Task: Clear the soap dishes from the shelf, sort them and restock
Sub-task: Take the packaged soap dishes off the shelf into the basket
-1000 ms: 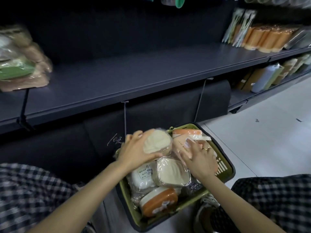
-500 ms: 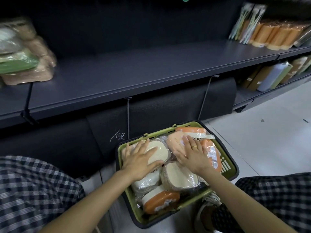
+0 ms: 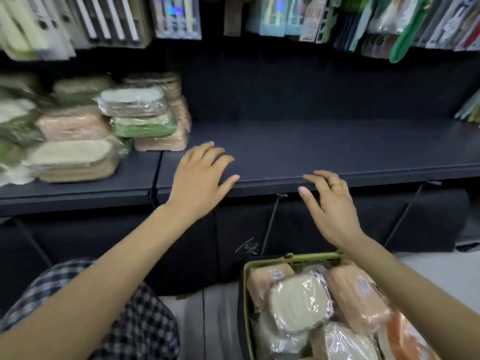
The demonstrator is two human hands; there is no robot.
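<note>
A dark shelf board (image 3: 324, 149) runs across the view, bare in its middle and right part. My left hand (image 3: 200, 178) lies over its front edge with fingers spread, holding nothing. My right hand (image 3: 330, 203) hovers at the shelf's front edge, fingers loosely bent and empty, a ring on one finger. Below my right arm stands a green basket (image 3: 291, 259) on the floor, filled with several wrapped soap dishes: a cream one (image 3: 298, 300), peach ones (image 3: 355, 292) and an orange one (image 3: 405, 333). Stacked wrapped soap dishes (image 3: 135, 110) in cream, green and peach fill the shelf's left end.
Hanging packaged goods (image 3: 176, 16) line the rail above the shelf. A dark panel (image 3: 233, 229) with a scribbled mark closes the space below the shelf. My checked trousers (image 3: 130, 320) are at lower left. Pale floor (image 3: 441, 261) shows at right.
Both hands have left the soap dishes in the basket and risen to the shelf's front edge, empty. The view has swung up and left, bringing the stacked dishes and hanging goods into sight.
</note>
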